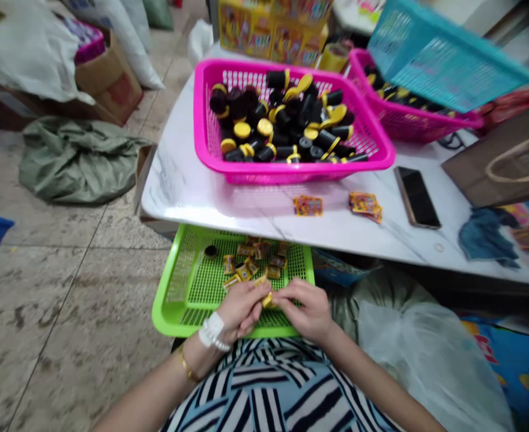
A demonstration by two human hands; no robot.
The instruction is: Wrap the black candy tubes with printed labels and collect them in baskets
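Right over the striped lap (273, 390), the left hand (241, 309) and right hand (304, 309) close in from either side, fingers pinched shut on a small gold packet (268, 301), its long axis too hidden to tell, just above the green tray (169, 318).

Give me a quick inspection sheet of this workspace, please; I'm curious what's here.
surface: white marble-pattern table, with a smartphone on it.
job's things: black cylinders with yellow caps in a pink plastic basket; gold packets in a green plastic tray.
clutter: tilted cyan basket above a second pink basket; loose packets on the table.
grippers: left hand and right hand both pinch a small gold packet.
cables: what looks like a dark cord beside the second pink basket.
surroundings: tiled floor, green sack, cardboard box.
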